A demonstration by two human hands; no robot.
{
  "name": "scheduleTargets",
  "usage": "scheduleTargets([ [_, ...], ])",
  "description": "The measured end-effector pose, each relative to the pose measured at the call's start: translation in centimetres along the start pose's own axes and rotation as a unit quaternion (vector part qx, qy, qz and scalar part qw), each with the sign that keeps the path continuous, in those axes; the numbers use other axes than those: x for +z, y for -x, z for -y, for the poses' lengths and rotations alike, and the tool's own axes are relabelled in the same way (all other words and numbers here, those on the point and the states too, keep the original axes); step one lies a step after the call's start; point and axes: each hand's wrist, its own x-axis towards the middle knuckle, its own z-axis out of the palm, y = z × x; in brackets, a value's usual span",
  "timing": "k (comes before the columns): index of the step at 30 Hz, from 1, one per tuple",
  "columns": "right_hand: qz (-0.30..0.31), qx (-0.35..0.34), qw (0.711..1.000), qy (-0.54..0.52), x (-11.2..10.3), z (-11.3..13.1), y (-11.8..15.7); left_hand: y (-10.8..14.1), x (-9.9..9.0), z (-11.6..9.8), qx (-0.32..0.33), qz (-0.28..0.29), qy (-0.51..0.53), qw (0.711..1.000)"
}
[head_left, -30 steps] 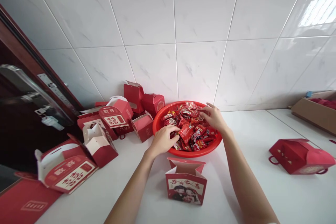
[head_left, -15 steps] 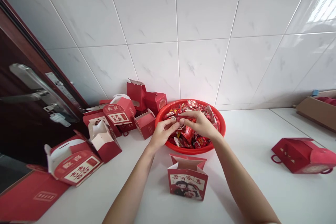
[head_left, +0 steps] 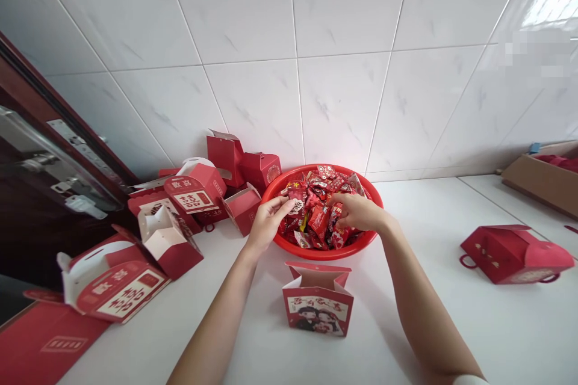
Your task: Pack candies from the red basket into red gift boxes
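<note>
A red plastic basket (head_left: 376, 227) full of wrapped candies (head_left: 320, 219) stands near the wall. At its left side my left hand (head_left: 266, 222) is closed on a dark red candy packet (head_left: 295, 203), pinched between thumb and fingers. My right hand (head_left: 361, 212) reaches into the right half of the basket, its fingers apart and touching the candies; some fingertips are hidden among the wrappers. Between my forearms stands a red gift box (head_left: 318, 313), upright with its top open and a cartoon couple on its front.
Several red boxes (head_left: 194, 192) crowd the left, some with open tops (head_left: 121, 283). A closed red box (head_left: 517, 254) lies at the right. A cardboard carton (head_left: 537, 186) sits at the far right by the tiled wall (head_left: 343, 114). A dark door (head_left: 27, 156) is at the left.
My hands, together over the basket before, have parted. The left has drawn slightly left with the candy packet; the right has moved right and down into the candies. The view has shifted slightly.
</note>
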Motion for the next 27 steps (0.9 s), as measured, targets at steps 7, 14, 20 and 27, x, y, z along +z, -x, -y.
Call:
scheduleTargets([
  [7, -0.249, 0.034, 0.947, -0.199, -0.9, -2.9, -0.4, -0.2, -0.1, 0.2, -0.002, 0.001, 0.023, 1.000],
  [14, -0.292, 0.033, 0.943, -0.153, -0.1, -3.2, -1.5, -0.3, -0.1, 0.3, 0.001, 0.005, 0.017, 1.000],
  [20, -0.117, -0.077, 0.989, -0.048, 0.9, -1.8, -2.2, -0.4, -0.1, 0.3, 0.001, 0.002, 0.003, 1.000],
  [27, -0.055, -0.024, 0.997, 0.043, 1.3, -1.4, -3.3, -0.4, -0.1, 0.7, 0.014, 0.009, -0.005, 1.000],
])
